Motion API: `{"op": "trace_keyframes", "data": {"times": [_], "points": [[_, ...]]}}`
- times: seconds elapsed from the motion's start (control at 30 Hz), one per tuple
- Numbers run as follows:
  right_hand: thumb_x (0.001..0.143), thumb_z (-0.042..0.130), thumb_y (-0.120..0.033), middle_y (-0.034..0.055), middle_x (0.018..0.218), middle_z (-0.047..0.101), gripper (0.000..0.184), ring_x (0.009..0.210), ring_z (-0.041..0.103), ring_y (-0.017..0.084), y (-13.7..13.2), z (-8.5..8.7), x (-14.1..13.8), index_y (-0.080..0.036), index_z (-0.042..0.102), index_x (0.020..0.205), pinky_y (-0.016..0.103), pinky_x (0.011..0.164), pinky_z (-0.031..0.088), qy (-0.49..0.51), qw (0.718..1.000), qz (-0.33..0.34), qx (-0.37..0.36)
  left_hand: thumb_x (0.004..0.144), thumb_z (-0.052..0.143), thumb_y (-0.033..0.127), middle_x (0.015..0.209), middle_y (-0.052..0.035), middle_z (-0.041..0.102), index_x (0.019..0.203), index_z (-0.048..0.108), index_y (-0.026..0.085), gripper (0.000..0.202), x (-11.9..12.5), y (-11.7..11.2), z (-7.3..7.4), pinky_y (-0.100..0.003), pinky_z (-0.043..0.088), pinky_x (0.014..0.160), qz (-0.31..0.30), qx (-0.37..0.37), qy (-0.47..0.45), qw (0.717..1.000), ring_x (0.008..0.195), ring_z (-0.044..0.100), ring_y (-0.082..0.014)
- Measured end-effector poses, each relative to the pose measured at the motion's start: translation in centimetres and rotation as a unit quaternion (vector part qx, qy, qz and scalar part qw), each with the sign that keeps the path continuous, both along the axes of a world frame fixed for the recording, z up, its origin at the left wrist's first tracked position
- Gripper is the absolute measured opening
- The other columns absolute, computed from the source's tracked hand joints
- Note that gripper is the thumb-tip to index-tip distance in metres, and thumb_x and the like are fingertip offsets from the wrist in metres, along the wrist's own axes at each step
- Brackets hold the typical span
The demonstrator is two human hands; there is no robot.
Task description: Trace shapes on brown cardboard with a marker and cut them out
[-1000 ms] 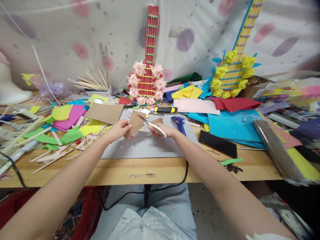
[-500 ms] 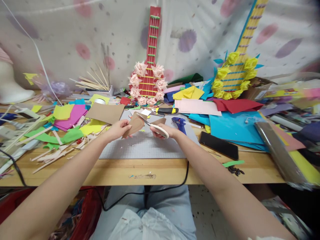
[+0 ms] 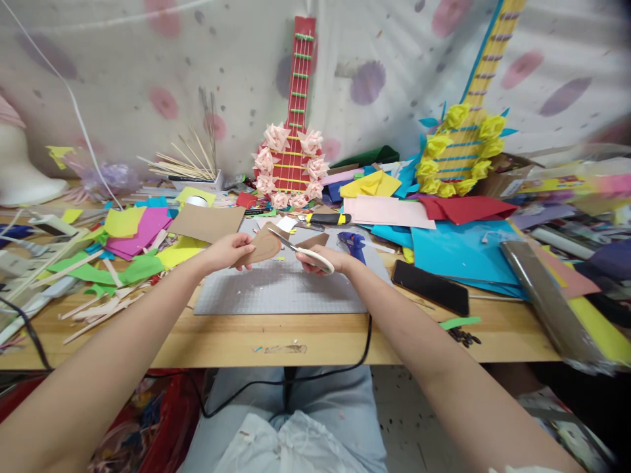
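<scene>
A brown piece of cardboard [image 3: 265, 246] with a curved line drawn on it is pinched in my left hand [image 3: 233, 251]. My right hand [image 3: 319, 259] is closed around white-handled scissors [image 3: 315, 257], whose blades lie against the right edge of the cardboard. Behind the right hand, another brown cardboard piece [image 3: 315, 240] shows in part. Below both hands lies a grey cutting mat [image 3: 280, 292]. To the right of my right hand a blue glue gun [image 3: 351, 244] rests on the mat.
A yellow-black utility knife [image 3: 327, 218] lies behind the mat. A black phone [image 3: 430, 286] is at the right, near blue sheets [image 3: 463, 253]. Paper scraps [image 3: 142, 266] cover the left side. A red flower-trimmed paper guitar [image 3: 300, 112] and a yellow one [image 3: 468, 131] stand at the back.
The cardboard has turned in my left hand and sits slightly further left and flatter. The scissors stay at its right edge, and my right hand has barely moved.
</scene>
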State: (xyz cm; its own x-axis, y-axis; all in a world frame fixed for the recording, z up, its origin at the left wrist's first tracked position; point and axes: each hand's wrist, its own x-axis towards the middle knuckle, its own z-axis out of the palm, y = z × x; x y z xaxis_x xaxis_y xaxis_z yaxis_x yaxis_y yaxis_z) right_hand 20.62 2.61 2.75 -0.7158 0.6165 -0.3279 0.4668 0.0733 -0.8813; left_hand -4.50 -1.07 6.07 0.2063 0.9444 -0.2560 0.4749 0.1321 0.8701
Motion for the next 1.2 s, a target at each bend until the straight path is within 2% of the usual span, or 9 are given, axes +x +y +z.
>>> {"op": "trace_keyframes", "data": {"times": [0.17, 0.33, 0.53, 0.73, 0.93, 1.2], "points": [[0.073, 0.049, -0.059, -0.0048, 0.044, 0.038, 0.047, 0.037, 0.035, 0.005, -0.3, 0.0, -0.3, -0.014, 0.048, 0.06, 0.019, 0.036, 0.025, 0.009, 1.0, -0.001, -0.007, 0.075, 0.055, 0.03, 0.051, -0.0011, 0.061, 0.078, 0.048, 0.017, 0.015, -0.2, 0.1, -0.1, -0.022, 0.04, 0.041, -0.021, 0.003, 0.01, 1.0, 0.045, 0.057, -0.014], [0.073, 0.049, -0.06, -0.0038, 0.049, 0.042, 0.046, 0.041, 0.039, 0.007, -0.9, 0.8, -1.2, -0.015, 0.047, 0.063, 0.021, 0.04, 0.031, 0.047, 0.999, 0.007, 0.011, 0.074, 0.057, 0.032, 0.051, -0.0009, 0.061, 0.075, 0.046, 0.017, 0.018, 0.6, -0.2, 0.4, -0.021, 0.038, 0.04, -0.049, -0.006, 0.009, 0.999, 0.041, 0.055, -0.013], [0.07, 0.055, -0.057, -0.006, 0.047, 0.037, 0.043, 0.04, 0.033, 0.005, -0.8, 0.4, -1.1, -0.017, 0.041, 0.062, 0.019, 0.038, 0.026, 0.067, 0.997, -0.014, -0.019, 0.076, 0.054, 0.032, 0.051, -0.0006, 0.061, 0.076, 0.046, 0.017, 0.017, 0.6, -0.2, 0.5, -0.02, 0.037, 0.04, -0.067, -0.012, 0.02, 0.997, 0.04, 0.053, -0.0108], [0.068, 0.055, -0.057, -0.0065, 0.046, 0.036, 0.044, 0.039, 0.029, 0.003, -0.4, 0.1, -0.6, -0.015, 0.044, 0.06, 0.017, 0.037, 0.025, 0.056, 0.998, -0.017, -0.012, 0.073, 0.057, 0.036, 0.052, 0.0005, 0.061, 0.077, 0.048, 0.018, 0.021, -0.3, 0.5, 0.3, -0.019, 0.037, 0.041, -0.094, -0.003, 0.034, 0.995, 0.043, 0.053, -0.0105], [0.07, 0.054, -0.054, -0.0056, 0.046, 0.037, 0.043, 0.039, 0.032, 0.004, -0.4, 0.3, -0.3, -0.013, 0.047, 0.059, 0.018, 0.038, 0.027, 0.028, 1.0, 0.0, -0.01, 0.066, 0.061, 0.037, 0.05, 0.0008, 0.057, 0.072, 0.052, 0.019, 0.021, -0.4, 0.6, 0.8, -0.02, 0.038, 0.042, -0.078, 0.002, 0.039, 0.996, 0.047, 0.056, -0.0134], [0.069, 0.057, -0.052, -0.006, 0.046, 0.037, 0.041, 0.039, 0.032, 0.004, -0.6, 0.1, -0.4, -0.015, 0.043, 0.059, 0.017, 0.036, 0.027, 0.027, 0.999, 0.005, -0.036, 0.063, 0.065, 0.034, 0.047, 0.0016, 0.055, 0.07, 0.058, 0.019, 0.018, -0.8, 0.9, 1.5, -0.02, 0.034, 0.041, -0.066, 0.028, 0.063, 0.995, 0.044, 0.05, -0.0118]]}}
